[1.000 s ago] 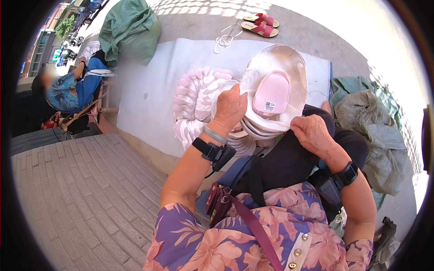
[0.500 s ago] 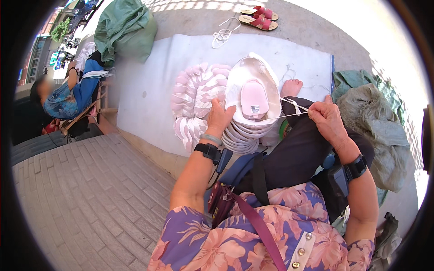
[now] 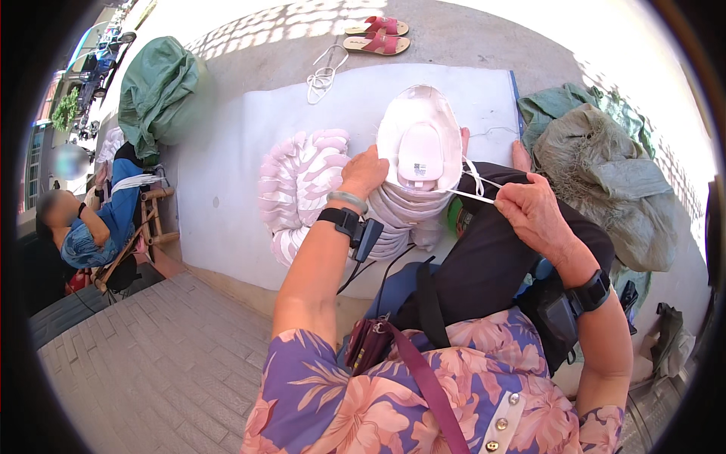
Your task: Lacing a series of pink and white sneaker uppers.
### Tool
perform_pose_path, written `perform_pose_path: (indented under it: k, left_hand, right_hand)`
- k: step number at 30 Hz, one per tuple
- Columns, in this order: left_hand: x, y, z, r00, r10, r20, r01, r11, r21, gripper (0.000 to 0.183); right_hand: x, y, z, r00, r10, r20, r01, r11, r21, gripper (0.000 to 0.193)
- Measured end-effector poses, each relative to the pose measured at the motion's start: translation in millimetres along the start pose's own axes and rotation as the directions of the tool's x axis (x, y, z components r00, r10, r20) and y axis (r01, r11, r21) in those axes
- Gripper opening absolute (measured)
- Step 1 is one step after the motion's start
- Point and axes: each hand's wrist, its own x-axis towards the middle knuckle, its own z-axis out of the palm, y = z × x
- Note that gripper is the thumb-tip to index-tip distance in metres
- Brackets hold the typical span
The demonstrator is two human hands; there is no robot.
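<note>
White shoe upper [image 3: 418, 140] against left hand [image 3: 365, 171], on its right side

Strong daylight, brightest at the top and right, bleaches the far ground [image 3: 590, 30] to white. Lattice-like light and shadow cross the concrete [image 3: 461, 38] near the top. The mat [image 3: 215, 163] lies in soft, even shade; the white shoe piece [image 3: 414, 110] shows pale. Fisheye distortion curves the brick paving [image 3: 151, 356], black fills the corners, and haze smears the edge of the green sack [image 3: 155, 91].
</note>
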Motion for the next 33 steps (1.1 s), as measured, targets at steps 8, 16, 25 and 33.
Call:
perform_pose_path:
  k: [8, 16, 25, 33]
  left_hand:
    - [-23.2, 5.0, 4.4, 0.967, 0.076, -0.245, -0.025, 0.979, 0.204, 0.036]
    - [-22.8, 2.2, -6.2, 0.866, 0.403, -0.297, -0.141, 0.766, 0.628, 0.027]
    - [-69.8, 50.4, -38.1, 0.693, 0.493, -0.526, -0.323, 0.865, 0.384, 0.020]
    - [-133.0, 123.7, -77.8, 0.541, 0.498, -0.678, -0.466, 0.848, 0.252, 0.017]
  right_hand:
    - [-2.5, -6.8, 12.9, 1.000, 0.025, -0.010, -0.025, 0.999, -0.026, 0.010]
    - [12.4, 11.1, 35.5, 0.980, -0.164, -0.114, 0.151, 0.982, -0.114, 0.008]
    - [21.5, 15.8, 31.9, 0.972, -0.071, 0.223, 0.125, 0.962, -0.242, 0.016]
    - [15.3, -5.1, 31.0, 0.992, -0.066, 0.110, 0.068, 0.998, -0.013, 0.069]
